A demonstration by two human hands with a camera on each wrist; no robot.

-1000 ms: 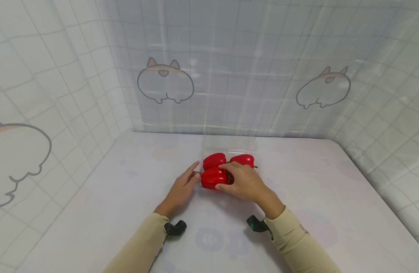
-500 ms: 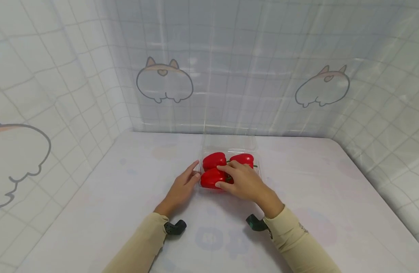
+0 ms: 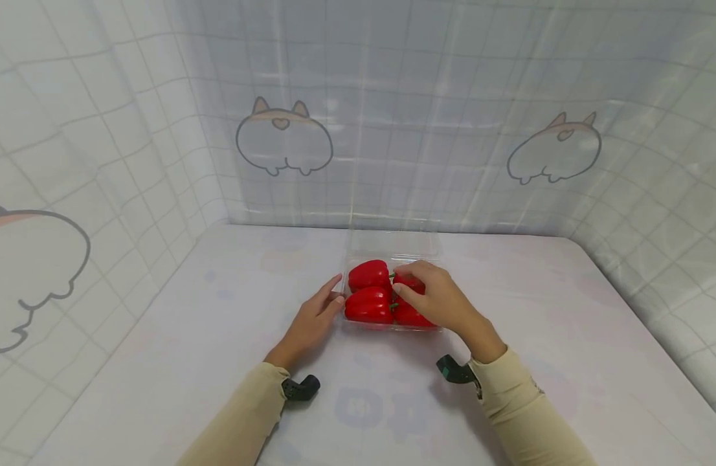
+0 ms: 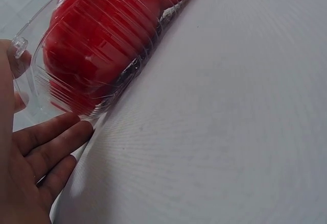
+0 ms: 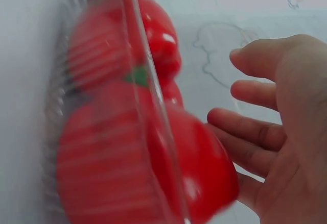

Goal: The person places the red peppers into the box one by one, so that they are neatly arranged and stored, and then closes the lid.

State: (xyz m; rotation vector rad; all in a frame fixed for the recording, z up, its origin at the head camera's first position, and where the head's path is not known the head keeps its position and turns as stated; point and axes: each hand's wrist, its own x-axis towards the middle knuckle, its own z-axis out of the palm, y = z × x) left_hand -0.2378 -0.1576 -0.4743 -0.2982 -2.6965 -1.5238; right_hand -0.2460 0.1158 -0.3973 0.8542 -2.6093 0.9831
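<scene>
Several red bell peppers with green stems lie in a clear plastic clamshell box (image 3: 387, 326). In the head view the front left pepper (image 3: 366, 305) and back left pepper (image 3: 368, 275) show whole. My right hand (image 3: 442, 298) hovers over the right side, partly covering the front right pepper (image 3: 413, 315) and back right pepper (image 3: 409, 283). The right wrist view shows that hand's fingers apart and loosely bent, gripping nothing. My left hand (image 3: 310, 322) rests against the box's left side. Its lower fingers (image 4: 56, 145) lie nearly straight under the box's edge in the left wrist view.
The box's clear lid (image 3: 393, 244) stands folded back toward the rear wall. White tabletop (image 3: 247, 285) surrounds the box. Tiled-pattern curtains with cartoon animals (image 3: 284, 142) enclose the back and sides.
My right hand has let go of the front peppers and moved right and up. The front right pepper, covered before, now shows. My left hand has stayed in place.
</scene>
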